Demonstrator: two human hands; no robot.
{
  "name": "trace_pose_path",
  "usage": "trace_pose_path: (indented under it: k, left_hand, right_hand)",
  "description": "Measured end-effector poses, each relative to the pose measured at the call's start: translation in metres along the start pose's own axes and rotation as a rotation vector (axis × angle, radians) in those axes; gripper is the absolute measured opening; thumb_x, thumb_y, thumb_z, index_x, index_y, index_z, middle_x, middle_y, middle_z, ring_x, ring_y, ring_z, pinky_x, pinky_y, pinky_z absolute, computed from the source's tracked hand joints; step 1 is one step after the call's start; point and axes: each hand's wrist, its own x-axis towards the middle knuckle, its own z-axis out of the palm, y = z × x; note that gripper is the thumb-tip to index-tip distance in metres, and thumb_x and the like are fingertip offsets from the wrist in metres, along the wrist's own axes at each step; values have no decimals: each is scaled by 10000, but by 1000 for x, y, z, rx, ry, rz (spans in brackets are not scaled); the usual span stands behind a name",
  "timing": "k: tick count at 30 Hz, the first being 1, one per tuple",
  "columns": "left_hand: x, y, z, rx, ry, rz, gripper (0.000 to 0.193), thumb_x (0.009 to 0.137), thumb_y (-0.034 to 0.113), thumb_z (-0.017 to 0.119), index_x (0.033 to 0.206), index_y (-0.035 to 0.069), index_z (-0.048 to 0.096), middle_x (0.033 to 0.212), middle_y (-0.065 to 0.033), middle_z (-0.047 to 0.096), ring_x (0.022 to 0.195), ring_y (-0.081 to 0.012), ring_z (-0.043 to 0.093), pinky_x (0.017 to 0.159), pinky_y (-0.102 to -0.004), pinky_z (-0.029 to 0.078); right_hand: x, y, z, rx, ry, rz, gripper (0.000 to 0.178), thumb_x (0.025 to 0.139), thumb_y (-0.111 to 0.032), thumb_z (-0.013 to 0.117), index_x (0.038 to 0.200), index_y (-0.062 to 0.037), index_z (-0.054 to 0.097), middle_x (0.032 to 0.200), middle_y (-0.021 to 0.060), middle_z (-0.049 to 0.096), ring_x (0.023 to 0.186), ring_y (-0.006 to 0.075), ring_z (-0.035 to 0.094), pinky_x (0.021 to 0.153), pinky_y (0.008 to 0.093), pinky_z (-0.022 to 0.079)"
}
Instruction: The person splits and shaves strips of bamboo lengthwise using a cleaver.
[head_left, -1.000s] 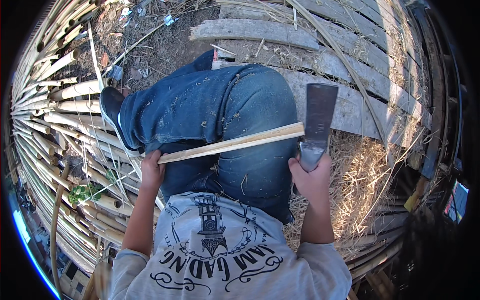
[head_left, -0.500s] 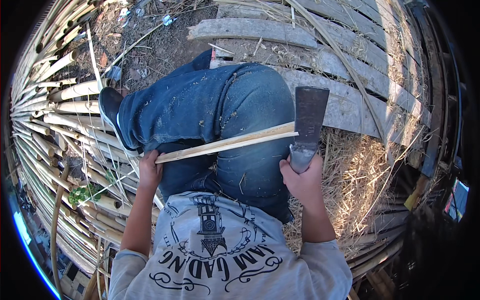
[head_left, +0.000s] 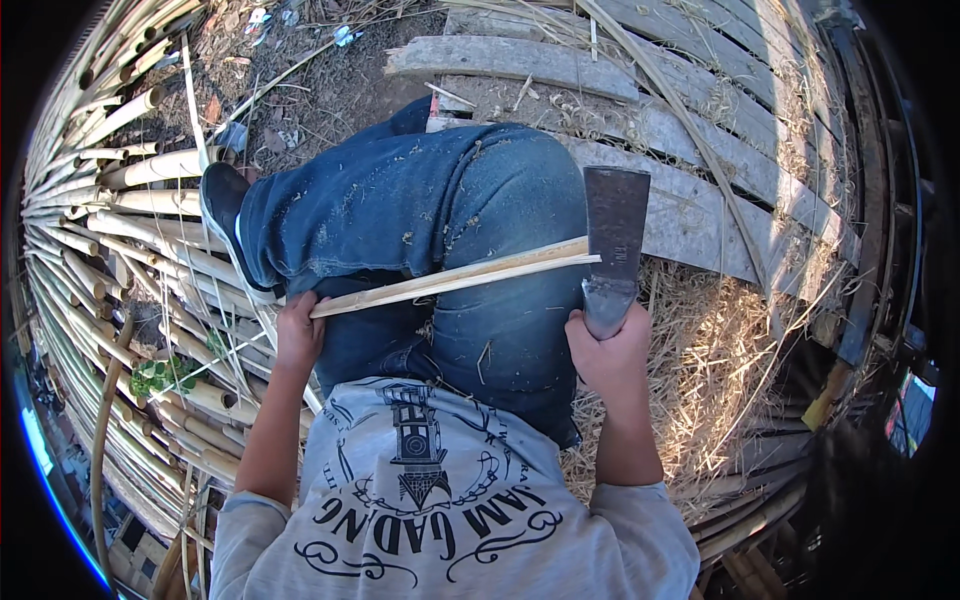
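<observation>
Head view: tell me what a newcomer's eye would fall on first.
First, the broad dark blade, right of centre, pointing away from the body in the right hand. Next, the pale split strip running from the left hand across the jeans to the blade. Then bamboo poles, massed along the left side.

At the left end of the split bamboo strip (head_left: 450, 281), your left hand (head_left: 298, 332) covers the tip. At the strip's right end, you cannot tell whether its upper half touches the broad blade (head_left: 617, 215) or slips behind it, and your right hand (head_left: 612, 355) hides most of the handle (head_left: 606, 308). Beyond the strip, the pale scraps (head_left: 348, 37) are too small to identify. Below it, the picture's edge cuts off your shirt (head_left: 440, 545).
</observation>
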Motion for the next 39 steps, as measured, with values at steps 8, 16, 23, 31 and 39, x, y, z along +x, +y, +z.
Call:
trace_pose_path:
  k: [8,16,23,31,39]
  left_hand:
    - [-1,-3,0,-7,-12,-20,234,827,129,649,729,1,479,668,-193,516,635,-402,526,556,-451,399]
    - [-3,0,-2,-5,19,-13,269,834,178,652,723,9,473,656,-186,503,633,-392,526,564,-457,398]
    - [-2,2,-3,-15,42,8,274,836,181,651,715,12,473,654,-171,509,636,-379,534,567,-453,406]
    - [-4,2,-6,-4,77,12,258,823,180,658,713,21,487,655,-157,535,644,-361,547,580,-447,421]
    - [-7,6,-8,-28,98,36,241,815,185,656,721,26,500,665,-145,562,666,-344,571,604,-437,442]
  right_hand:
    - [2,29,-6,107,-131,45,148,744,56,595,716,-31,479,547,40,514,393,105,491,379,253,403]
    - [-4,10,-11,131,-197,217,132,751,46,591,718,-23,483,554,47,517,393,114,489,391,257,405]
    - [-5,8,8,-217,42,-224,140,749,98,535,744,-13,450,526,55,474,378,132,478,367,276,387]
    - [-2,10,5,187,-242,198,125,739,62,552,735,-14,453,510,54,473,377,134,477,371,274,398]
    - [-9,-10,-7,346,-368,342,112,729,77,537,718,-11,467,510,52,481,376,135,479,364,273,395]
